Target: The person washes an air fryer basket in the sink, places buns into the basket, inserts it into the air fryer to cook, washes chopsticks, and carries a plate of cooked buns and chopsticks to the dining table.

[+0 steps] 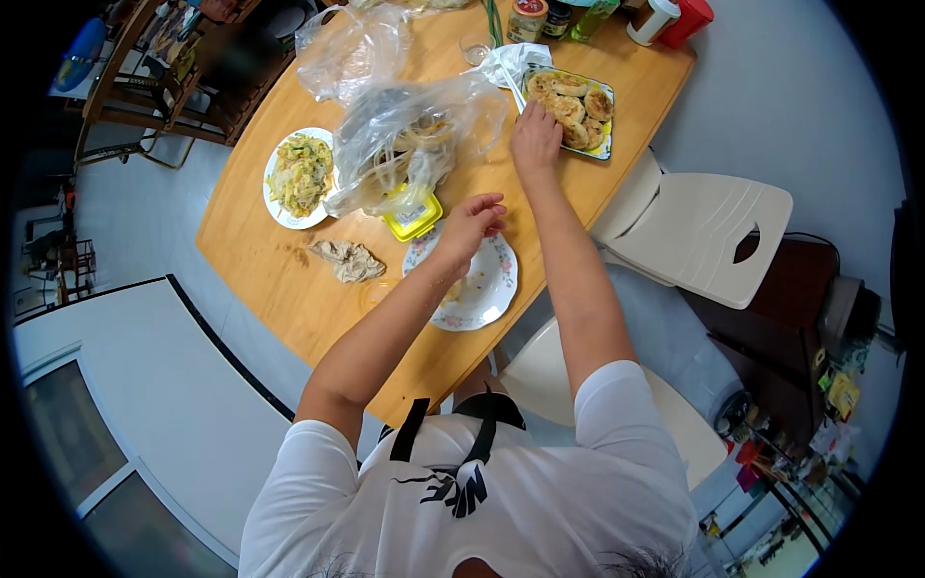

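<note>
My right hand [537, 140] has its fingers bent together on the lower end of white chopsticks [514, 89], at the left edge of a patterned square plate [605, 151]. Round browned flatbreads [570, 106] lie on that plate. Over the upper part of a white floral plate [493, 289] hovers my left hand [472, 229], its fingers loosely curled and apart, holding nothing. A small piece of food on the floral plate is partly hidden by my left wrist. Left of this hand is a yellow plastic box [415, 218], partly under a clear plastic bag [453, 120].
A plate of shredded food [301, 180] and a crumpled tissue [349, 261] lie on the wooden table [279, 279]. Jars [527, 19] and a red cup [686, 21] stand at the far edge. A cream chair [708, 226] is at the right.
</note>
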The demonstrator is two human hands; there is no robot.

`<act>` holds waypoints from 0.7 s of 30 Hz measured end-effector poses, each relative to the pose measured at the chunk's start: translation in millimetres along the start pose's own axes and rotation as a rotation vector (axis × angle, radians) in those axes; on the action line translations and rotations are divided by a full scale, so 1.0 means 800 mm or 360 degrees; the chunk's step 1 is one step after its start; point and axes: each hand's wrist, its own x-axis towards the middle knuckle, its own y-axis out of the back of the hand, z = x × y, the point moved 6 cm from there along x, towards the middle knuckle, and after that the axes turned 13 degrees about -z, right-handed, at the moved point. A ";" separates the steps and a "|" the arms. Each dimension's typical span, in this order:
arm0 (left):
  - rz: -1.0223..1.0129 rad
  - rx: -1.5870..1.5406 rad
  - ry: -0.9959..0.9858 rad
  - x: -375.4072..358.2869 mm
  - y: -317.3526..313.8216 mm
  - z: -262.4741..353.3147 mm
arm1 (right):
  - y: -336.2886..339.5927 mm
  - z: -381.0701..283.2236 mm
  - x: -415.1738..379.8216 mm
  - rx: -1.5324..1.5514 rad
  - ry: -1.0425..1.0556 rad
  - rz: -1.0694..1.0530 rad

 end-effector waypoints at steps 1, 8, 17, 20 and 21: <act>-0.0003 -0.0005 -0.0004 -0.004 0.001 -0.001 | 0.001 -0.002 0.000 0.0019 0.0023 -0.0029; 0.0026 0.0001 0.0003 -0.016 0.008 -0.001 | -0.002 -0.029 0.015 -0.0035 0.0133 -0.0056; 0.0029 0.0003 -0.0014 -0.021 0.014 0.003 | 0.055 -0.005 -0.001 0.0602 -0.0043 -0.0049; 0.0033 -0.0010 -0.0004 -0.022 0.013 0.003 | 0.104 0.024 -0.023 0.1104 -0.0224 0.0122; 0.0035 -0.0018 -0.0001 -0.022 0.012 0.001 | 0.108 0.035 -0.030 0.1300 -0.0191 0.0351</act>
